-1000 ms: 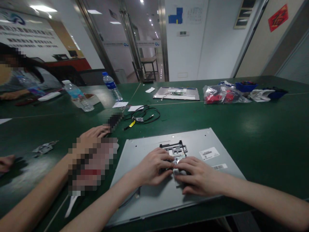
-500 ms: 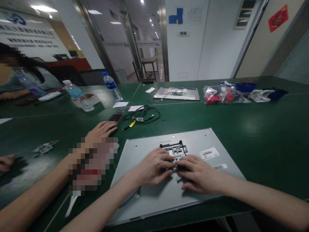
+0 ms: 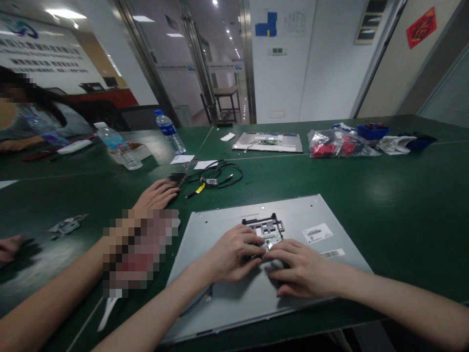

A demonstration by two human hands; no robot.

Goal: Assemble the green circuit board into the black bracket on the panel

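Note:
A large flat grey metal panel [image 3: 234, 308], like the back of a display, lies on the green table before me. Near its middle sits a black frame-like bracket [image 3: 269, 227] with a small circuit board [image 3: 273, 242] at its near end. My left hand [image 3: 234, 252] rests over the panel's middle, fingers curled and closed around the board's near-left edge. Opposite it, my right hand [image 3: 302, 269] has bent fingers meeting the same spot, its fingertips almost touching those of the left. What the fingertips grip is hidden beneath them. A thin cable [image 3: 198, 300] lies on the panel's left side.
Another person's arm [image 3: 156, 194] reaches in along the left, close to a blurred-out item [image 3: 142, 249]. Beyond lie a coiled black cable [image 3: 220, 176], a second panel [image 3: 269, 142] and bagged red parts [image 3: 339, 145]. Water bottles [image 3: 119, 146] stand back left.
My right hand's fingers have shifted slightly, uncovering more of the small circuit board. A small pale piece seen under that hand earlier is now out of sight. My left hand stays nearly still.

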